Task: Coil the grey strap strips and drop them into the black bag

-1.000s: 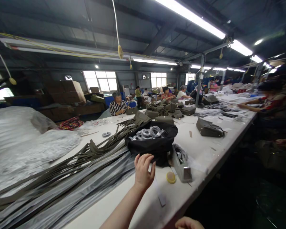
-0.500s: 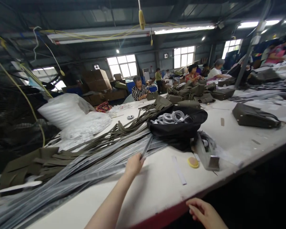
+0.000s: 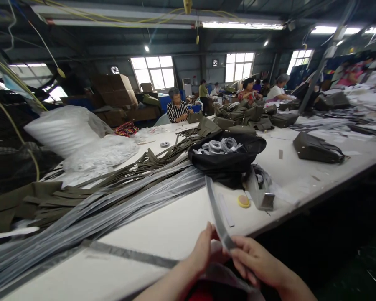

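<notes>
A long grey strap (image 3: 217, 211) in clear plastic film runs from beside the black bag toward me. My right hand (image 3: 253, 257) is closed round it at the table's front edge, thumb on top. My left hand (image 3: 203, 246) is curled against the same strap just to the left, fingers partly hidden. A grey length (image 3: 131, 254) lies across the table and passes under my left forearm. Loose clear film hangs below my hands. Many similar wrapped straps (image 3: 113, 217) lie in a bundle to the left.
A black bag (image 3: 225, 161) holds coiled wrapped strips. Right of it are a tape dispenser (image 3: 263, 194), a yellow round item (image 3: 243, 201) and a white paper strip (image 3: 227, 211). Olive strips (image 3: 150, 161), olive bags (image 3: 318, 148) and white plastic sacks (image 3: 72, 133) lie around. Several people work beyond.
My left hand has drawn the strap from the bundle down toward me. My right hand, earlier apart at the table edge, now grips the strap. The view has shifted slightly.
</notes>
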A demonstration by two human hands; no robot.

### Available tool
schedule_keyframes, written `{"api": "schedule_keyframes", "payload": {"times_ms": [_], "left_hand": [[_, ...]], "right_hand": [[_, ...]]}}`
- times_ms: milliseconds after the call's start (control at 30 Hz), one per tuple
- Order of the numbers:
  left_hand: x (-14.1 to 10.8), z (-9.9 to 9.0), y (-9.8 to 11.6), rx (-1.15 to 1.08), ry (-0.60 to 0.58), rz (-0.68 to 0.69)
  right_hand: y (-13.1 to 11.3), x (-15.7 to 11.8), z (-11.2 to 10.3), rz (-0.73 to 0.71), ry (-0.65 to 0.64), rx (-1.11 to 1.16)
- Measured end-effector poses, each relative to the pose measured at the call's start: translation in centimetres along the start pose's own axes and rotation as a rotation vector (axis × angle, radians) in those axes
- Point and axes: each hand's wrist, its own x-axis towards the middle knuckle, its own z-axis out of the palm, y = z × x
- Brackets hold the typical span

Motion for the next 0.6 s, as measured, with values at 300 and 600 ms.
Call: {"api": "schedule_keyframes", "payload": {"times_ms": [300,600], "left_hand": [[3.9,-5.7,6.7,-0.586,0.374,0.086],[-0.7,4.9,-1.3,-0.135,-0.136,0.017]], "right_hand": [[6.8,-5.0,-10.1,0.523,0.260,-0.553],[1.1,-0.7,-3.6,-0.197,0.275,-0.156]]}}
